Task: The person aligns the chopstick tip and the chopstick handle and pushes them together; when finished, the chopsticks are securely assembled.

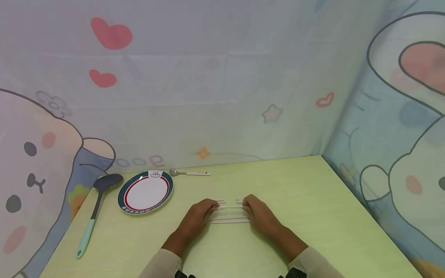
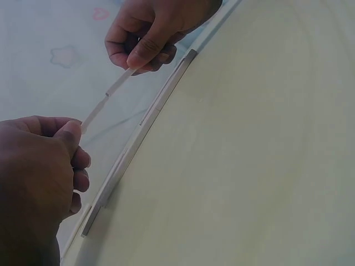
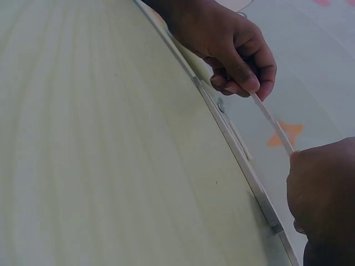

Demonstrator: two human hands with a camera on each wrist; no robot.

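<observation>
My left hand (image 1: 197, 217) and right hand (image 1: 261, 215) face each other over the table, fingertips a short gap apart. Between them runs a thin white stick (image 1: 229, 207), one end pinched by each thumb and fingers. In the left wrist view this stick (image 2: 93, 114) has a visible break or joint midway, where its two parts meet slightly out of line. The right wrist view shows the same stick (image 3: 284, 136) stretched between both hands. Several more white sticks (image 1: 229, 217) lie side by side on the table nearer me, and short stick ends (image 1: 239, 200) show just beyond the fingers.
To the left, a white plate (image 1: 146, 195) with a dark green rim and red ring lies on the pale yellow table (image 1: 313, 216). A black ladle (image 1: 99, 200) with a mint handle lies beside it. Behind is a small spoon (image 1: 189, 173) near the printed cloth wall (image 1: 208, 96).
</observation>
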